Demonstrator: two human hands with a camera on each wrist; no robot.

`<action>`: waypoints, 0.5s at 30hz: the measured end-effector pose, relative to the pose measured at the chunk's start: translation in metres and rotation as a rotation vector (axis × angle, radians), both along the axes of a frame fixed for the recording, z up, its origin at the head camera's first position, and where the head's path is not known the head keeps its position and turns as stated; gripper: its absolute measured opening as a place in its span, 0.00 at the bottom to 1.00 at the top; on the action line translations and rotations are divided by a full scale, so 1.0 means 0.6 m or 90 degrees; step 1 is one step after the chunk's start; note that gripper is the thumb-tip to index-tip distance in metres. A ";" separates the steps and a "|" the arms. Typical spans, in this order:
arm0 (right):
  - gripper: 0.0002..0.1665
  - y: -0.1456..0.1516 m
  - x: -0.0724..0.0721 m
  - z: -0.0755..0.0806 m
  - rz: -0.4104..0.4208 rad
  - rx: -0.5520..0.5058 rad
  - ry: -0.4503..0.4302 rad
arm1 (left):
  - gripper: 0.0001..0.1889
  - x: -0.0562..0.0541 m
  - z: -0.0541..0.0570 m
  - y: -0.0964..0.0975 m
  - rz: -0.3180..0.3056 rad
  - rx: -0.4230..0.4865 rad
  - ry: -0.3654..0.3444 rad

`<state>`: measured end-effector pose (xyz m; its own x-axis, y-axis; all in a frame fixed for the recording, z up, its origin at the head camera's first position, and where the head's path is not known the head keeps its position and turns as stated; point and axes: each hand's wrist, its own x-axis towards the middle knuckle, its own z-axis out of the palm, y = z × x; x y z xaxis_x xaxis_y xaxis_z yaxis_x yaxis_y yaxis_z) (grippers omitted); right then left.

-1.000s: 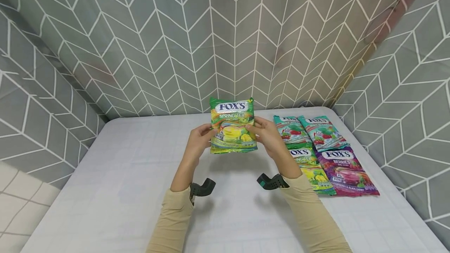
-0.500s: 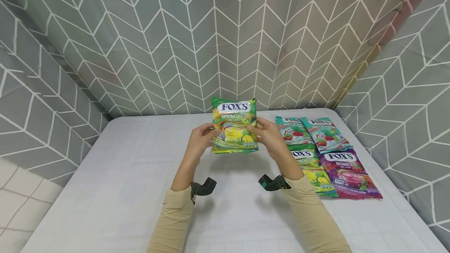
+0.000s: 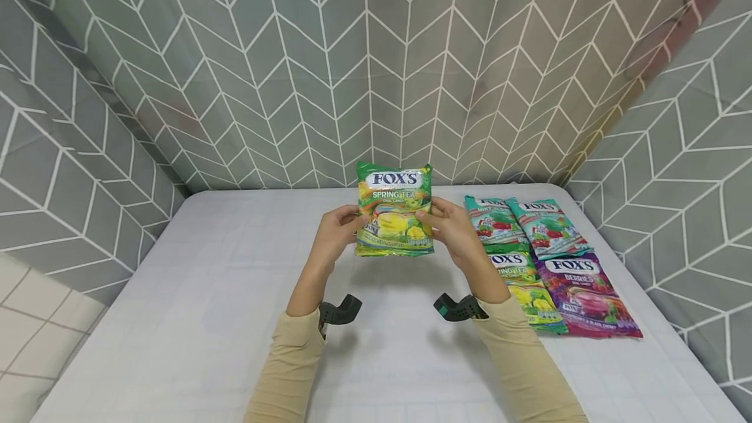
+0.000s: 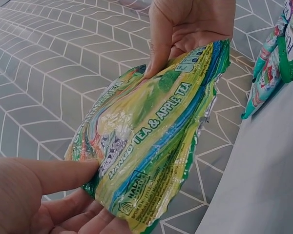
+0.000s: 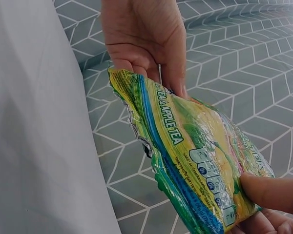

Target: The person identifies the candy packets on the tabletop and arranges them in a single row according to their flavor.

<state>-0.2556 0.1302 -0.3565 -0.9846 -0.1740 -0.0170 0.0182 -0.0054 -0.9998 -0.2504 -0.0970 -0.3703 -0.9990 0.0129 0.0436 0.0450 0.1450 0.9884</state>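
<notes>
Between my two hands a green and yellow bag of candy, printed FOX'S Spring Tea, is held upright above the table with its front facing me. My left hand pinches its left edge, thumb on the front and fingers behind. On the opposite edge my right hand grips it the same way. Both wrist views show the bag's crimped lower end, and the thumbs press into the glossy film. The backs of the bag and most fingertips behind it are hidden.
On the right of the white table lie two teal Mint candy bags, a second Spring Tea bag partly behind my right arm, and a purple Berries bag. Grey patterned curtains stand behind and at both sides.
Both hands keep their grip on the Spring Tea bag, which stays nearly still. The whole scene shifts slightly right in the head view.
</notes>
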 end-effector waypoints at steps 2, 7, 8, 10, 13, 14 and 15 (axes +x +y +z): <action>0.33 -0.001 0.001 0.000 0.001 0.000 0.001 | 0.18 0.001 0.000 -0.001 0.003 -0.004 -0.001; 0.33 -0.006 0.001 -0.005 0.023 0.004 -0.005 | 0.18 0.004 0.000 -0.011 0.001 -0.018 -0.015; 0.32 -0.009 -0.002 -0.007 0.035 0.007 -0.004 | 0.18 0.004 -0.001 -0.016 -0.001 -0.022 -0.021; 0.30 -0.018 -0.009 -0.013 0.059 0.013 -0.005 | 0.19 0.003 -0.004 -0.031 -0.006 -0.037 -0.032; 0.28 -0.043 -0.022 -0.026 0.097 0.023 -0.002 | 0.21 0.000 -0.014 -0.060 0.000 -0.059 -0.054; 0.27 -0.054 -0.025 -0.030 0.103 0.023 -0.006 | 0.22 0.000 -0.019 -0.071 0.003 -0.067 -0.063; 0.26 -0.066 -0.028 -0.035 0.106 0.018 -0.014 | 0.23 0.000 -0.023 -0.083 0.009 -0.079 -0.070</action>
